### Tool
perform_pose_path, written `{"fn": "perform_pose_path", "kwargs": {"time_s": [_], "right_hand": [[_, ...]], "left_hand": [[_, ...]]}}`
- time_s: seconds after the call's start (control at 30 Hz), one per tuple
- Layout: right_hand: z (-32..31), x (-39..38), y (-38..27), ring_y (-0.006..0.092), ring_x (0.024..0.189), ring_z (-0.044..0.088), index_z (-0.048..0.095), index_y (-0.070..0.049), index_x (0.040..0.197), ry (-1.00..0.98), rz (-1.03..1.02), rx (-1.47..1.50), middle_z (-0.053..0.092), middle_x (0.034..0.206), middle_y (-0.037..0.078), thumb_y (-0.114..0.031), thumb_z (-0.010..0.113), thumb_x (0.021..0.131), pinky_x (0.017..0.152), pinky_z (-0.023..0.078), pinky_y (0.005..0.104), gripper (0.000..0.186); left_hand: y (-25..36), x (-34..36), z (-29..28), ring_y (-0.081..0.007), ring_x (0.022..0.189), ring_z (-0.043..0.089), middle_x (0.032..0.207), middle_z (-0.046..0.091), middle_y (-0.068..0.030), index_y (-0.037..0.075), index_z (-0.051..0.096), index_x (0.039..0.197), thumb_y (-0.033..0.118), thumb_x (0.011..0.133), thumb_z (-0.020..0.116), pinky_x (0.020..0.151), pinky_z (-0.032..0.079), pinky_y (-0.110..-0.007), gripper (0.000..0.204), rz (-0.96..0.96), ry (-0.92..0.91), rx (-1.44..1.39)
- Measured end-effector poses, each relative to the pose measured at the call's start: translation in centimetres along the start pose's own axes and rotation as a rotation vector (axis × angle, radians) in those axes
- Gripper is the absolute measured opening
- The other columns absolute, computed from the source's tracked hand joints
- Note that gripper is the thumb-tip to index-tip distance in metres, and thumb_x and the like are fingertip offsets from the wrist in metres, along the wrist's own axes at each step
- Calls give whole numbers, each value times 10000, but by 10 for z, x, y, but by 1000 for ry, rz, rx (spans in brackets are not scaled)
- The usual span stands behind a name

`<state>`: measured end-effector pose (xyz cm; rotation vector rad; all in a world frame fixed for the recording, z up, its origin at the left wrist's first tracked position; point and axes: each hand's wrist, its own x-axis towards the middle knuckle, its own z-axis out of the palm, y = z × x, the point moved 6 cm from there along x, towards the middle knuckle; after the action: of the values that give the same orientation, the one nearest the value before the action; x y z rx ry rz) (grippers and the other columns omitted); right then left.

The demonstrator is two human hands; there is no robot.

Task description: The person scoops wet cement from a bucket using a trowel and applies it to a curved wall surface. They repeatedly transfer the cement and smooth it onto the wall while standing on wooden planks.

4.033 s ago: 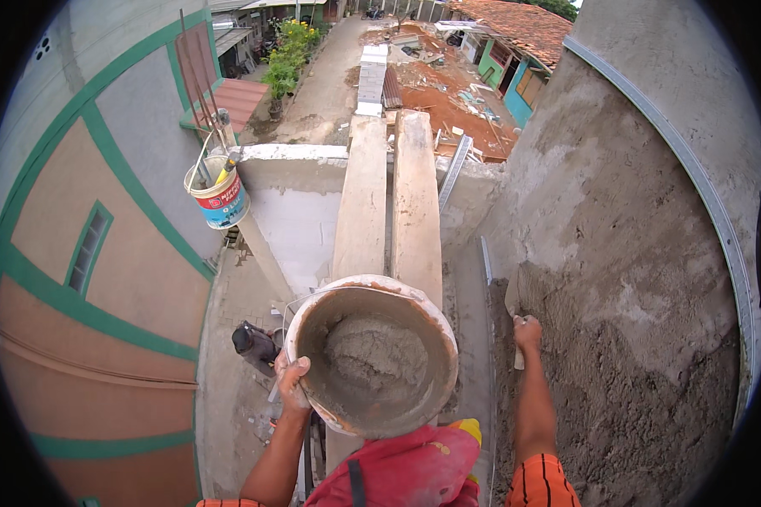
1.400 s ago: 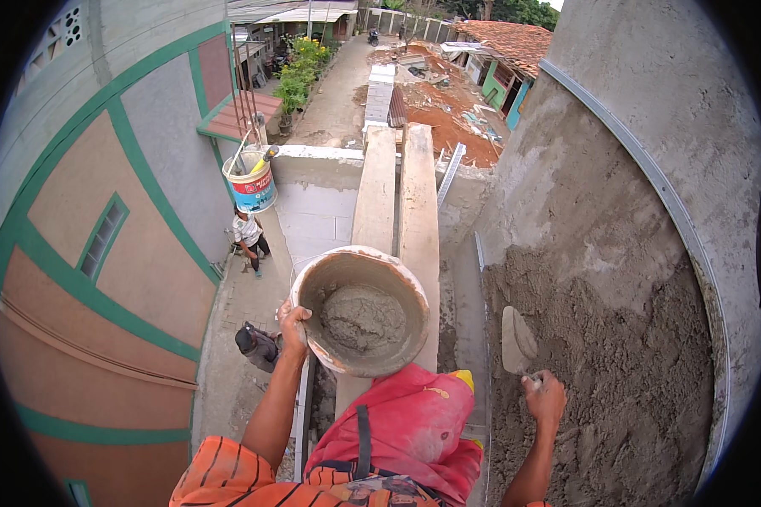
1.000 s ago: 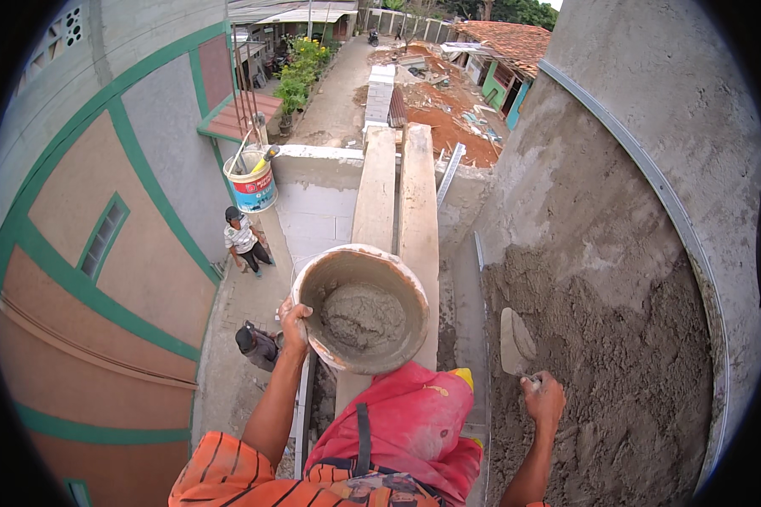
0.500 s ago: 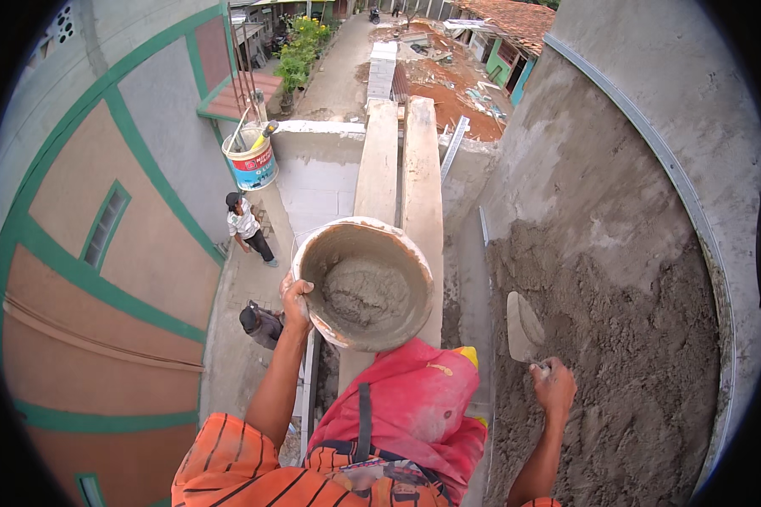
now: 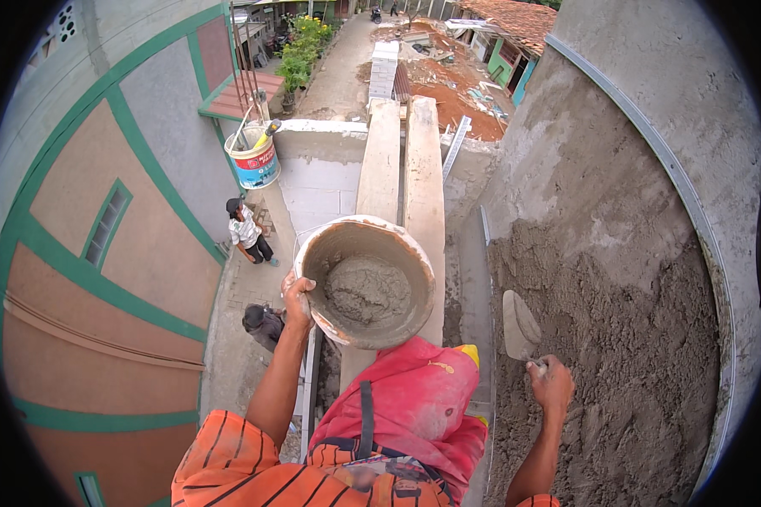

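My left hand point(image 5: 297, 297) is closed on the rim of a round white bucket point(image 5: 431, 287), tilted so its mouth faces me. Wet grey mortar point(image 5: 368, 291) lies in the bottom of it and coats the inside wall. On the other side, my right hand point(image 5: 552, 384) grips the handle of a pointed trowel point(image 5: 522, 325), whose blade points up and away from me. The blade is close in front of the wall at my right, where rough wet mortar point(image 5: 617, 363) covers the lower part; whether it touches cannot be told.
Two planks point(image 5: 423, 186) run ahead of me, high above the ground. A paint bucket point(image 5: 254, 158) holding tools stands at the far left. Below at left are two people point(image 5: 245, 232). A metal strip point(image 5: 651, 139) edges the right wall. Stacked blocks point(image 5: 385, 68) stand beyond.
The trowel and my right hand have shifted slightly left. Below, the person in dark clothing has moved a little. My left hand keeps its hold on the bucket.
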<state>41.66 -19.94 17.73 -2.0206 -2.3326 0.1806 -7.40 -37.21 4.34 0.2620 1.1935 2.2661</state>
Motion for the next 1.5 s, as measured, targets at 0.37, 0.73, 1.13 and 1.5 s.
{"fn": "perform_pose_path", "kwargs": {"time_s": [0.37, 0.73, 1.13, 1.5], "right_hand": [[3, 0, -2, 385, 909, 665, 686, -88, 1018, -15, -8, -3, 707, 918, 182, -367, 706, 822, 794, 507, 478, 341], [-9, -1, -15, 388, 901, 664, 674, -80, 1021, -31, -34, -28, 707, 916, 175, -368, 692, 828, 780, 497, 488, 347], [-52, -8, -142, 238, 662, 658, 663, -55, 981, -261, -644, 728, 667, 778, 112, -346, 689, 852, 605, 500, 374, 320], [-108, 16, 1, 64, 584, 498, 620, -35, 883, 512, -51, 848, 524, 643, -12, -270, 518, 994, 525, 393, 247, 280]], "left_hand": [[0, 1, -4, -201, 821, 584, 973, 621, -101, -48, 568, 1142, 29, 651, 478, 763, 476, -291, 505, 14, -10, -2], [-1, 1, 2, -190, 779, 580, 903, 584, -70, -7, 554, 1088, 47, 691, 500, 721, 482, -291, 405, 11, 49, 7], [0, -1, 6, -307, 925, 625, 1031, 620, -159, -35, 541, 1181, 115, 666, 528, 849, 521, -412, 537, -57, -38, 24], [3, -5, 19, -278, 995, 624, 1096, 618, -146, -27, 527, 1201, 50, 672, 503, 913, 507, -367, 536, -66, -34, 1]]}}
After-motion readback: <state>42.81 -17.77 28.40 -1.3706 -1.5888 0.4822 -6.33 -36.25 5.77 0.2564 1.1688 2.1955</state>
